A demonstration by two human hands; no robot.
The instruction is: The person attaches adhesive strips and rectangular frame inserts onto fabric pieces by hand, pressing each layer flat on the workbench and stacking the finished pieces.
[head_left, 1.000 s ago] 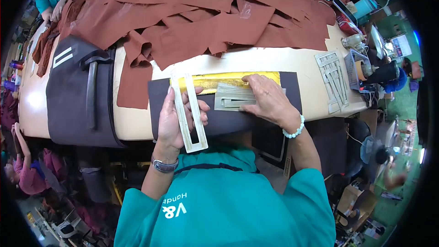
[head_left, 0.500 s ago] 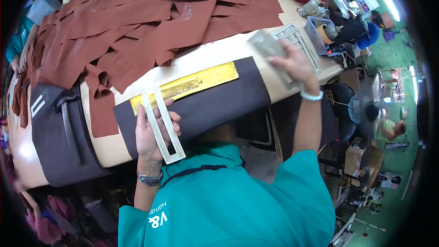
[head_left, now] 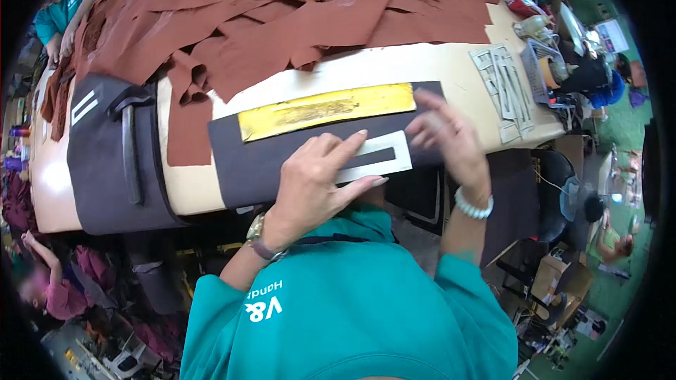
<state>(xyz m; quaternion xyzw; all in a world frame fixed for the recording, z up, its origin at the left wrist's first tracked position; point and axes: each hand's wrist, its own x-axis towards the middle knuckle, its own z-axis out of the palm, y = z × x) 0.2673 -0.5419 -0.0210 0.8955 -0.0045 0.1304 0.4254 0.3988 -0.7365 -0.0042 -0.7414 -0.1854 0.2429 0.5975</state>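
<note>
A white slotted template lies flat on the dark leather sheet at the near table edge. My left hand presses over the template's left part, index finger and thumb stretched out and apart. That hand hides the template's left end. Just off its right end is my right hand, smeared by motion, fingers apart and nothing seen in them. Beyond the template, a yellow strip with a dark worn patch lies along the same leather.
Overlapping brown leather pieces cover the far table. Several pale templates lie at the right by a basket. On the left, a curved metal bar rests on dark leather. Another person's hands are at the far left.
The slotted template has gone from raised in my left hand to flat on the dark leather. My right hand has let go of a grey-white template and come in beside it.
</note>
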